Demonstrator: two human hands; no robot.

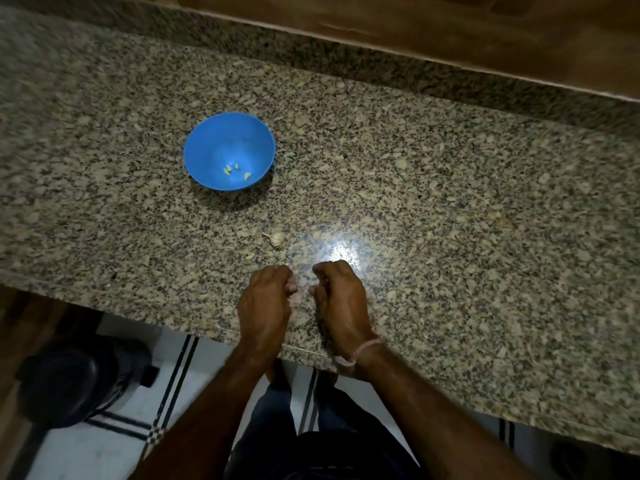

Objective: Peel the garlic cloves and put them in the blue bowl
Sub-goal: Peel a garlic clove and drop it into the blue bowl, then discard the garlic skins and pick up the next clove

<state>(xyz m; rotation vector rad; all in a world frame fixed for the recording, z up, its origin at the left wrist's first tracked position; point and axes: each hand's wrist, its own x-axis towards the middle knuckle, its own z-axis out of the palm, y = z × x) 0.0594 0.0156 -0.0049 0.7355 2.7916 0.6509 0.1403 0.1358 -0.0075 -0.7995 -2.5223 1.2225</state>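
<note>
— What's the surface (433, 174) like?
— Speckled granite, with a bright glare near the front edge.
— And on it?
— A blue bowl (214, 140) toward the left, a garlic bulb (277, 238) nearer the front, and a pale scrap (250, 256) just beside the bulb.

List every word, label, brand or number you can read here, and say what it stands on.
There is no readable text in this view.
The blue bowl is plain, with no mark or label.
The granite counter shows only its speckle.
The dark object on the floor shows no legible marking.
</note>
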